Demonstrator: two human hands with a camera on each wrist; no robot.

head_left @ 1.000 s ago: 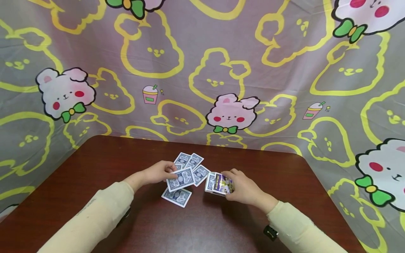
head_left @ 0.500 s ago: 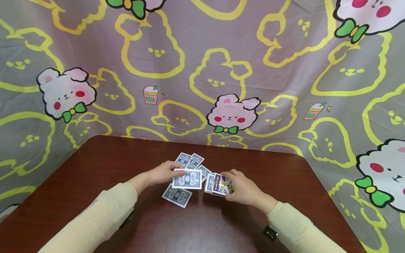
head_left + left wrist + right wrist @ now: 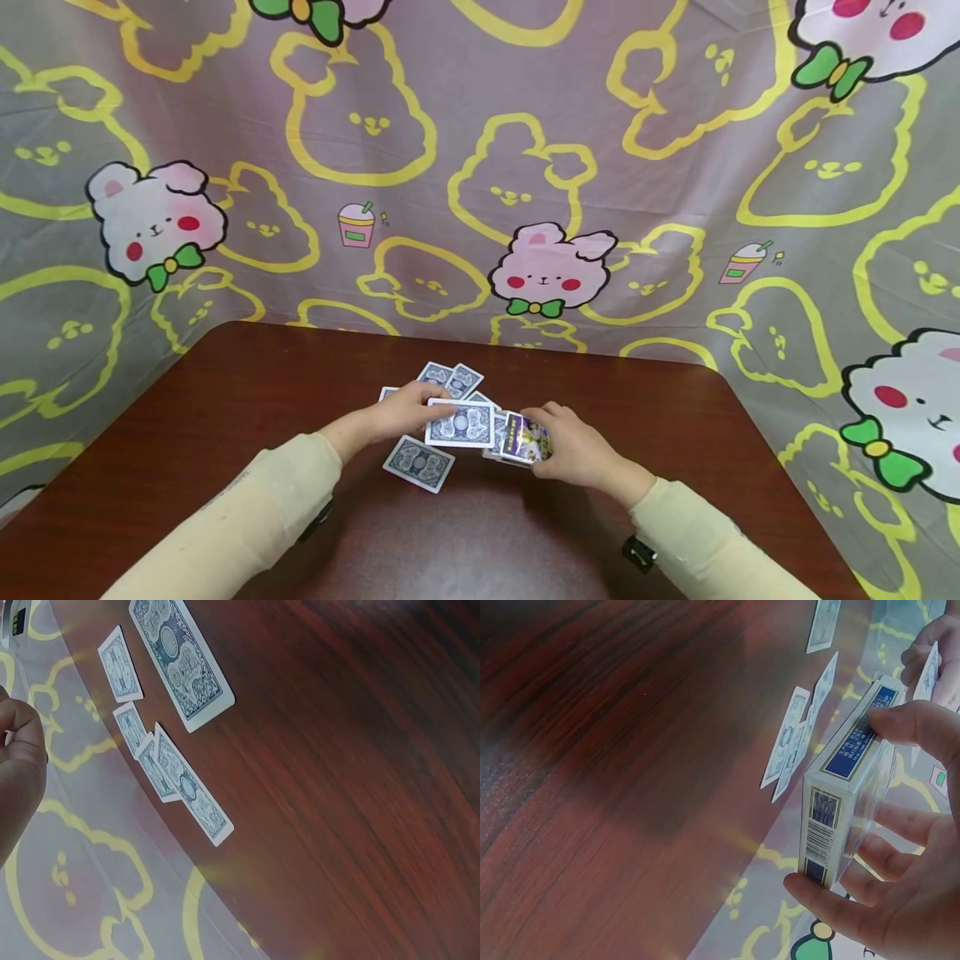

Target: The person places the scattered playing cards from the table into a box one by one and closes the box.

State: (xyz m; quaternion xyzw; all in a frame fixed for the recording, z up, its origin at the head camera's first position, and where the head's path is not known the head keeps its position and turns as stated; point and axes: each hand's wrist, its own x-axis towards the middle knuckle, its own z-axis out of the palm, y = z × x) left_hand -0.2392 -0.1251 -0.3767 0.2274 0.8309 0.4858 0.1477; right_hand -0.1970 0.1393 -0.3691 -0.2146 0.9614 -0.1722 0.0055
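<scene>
My left hand (image 3: 405, 410) pinches a blue-backed playing card (image 3: 474, 429) between thumb and fingers, its patterned back facing up. The card's right edge overlaps the near side of the card box (image 3: 527, 440) from the head camera; whether they touch I cannot tell. My right hand (image 3: 581, 446) grips this box, thumb on one narrow side and fingers around the other. The box has a purple picture panel, and in the right wrist view a barcode shows on its end (image 3: 823, 832). Blue-backed cards show at the box's left end.
Several loose cards lie face down on the dark wooden table (image 3: 300, 533): one nearer card (image 3: 418, 463), and others (image 3: 463, 382) behind my left hand, partly overlapping. A patterned cloth (image 3: 420, 208) hangs behind the table's far edge.
My left hand has moved right, bringing the card from above the loose cards up to the box, and the card has turned level. The right hand and box stay nearly still.
</scene>
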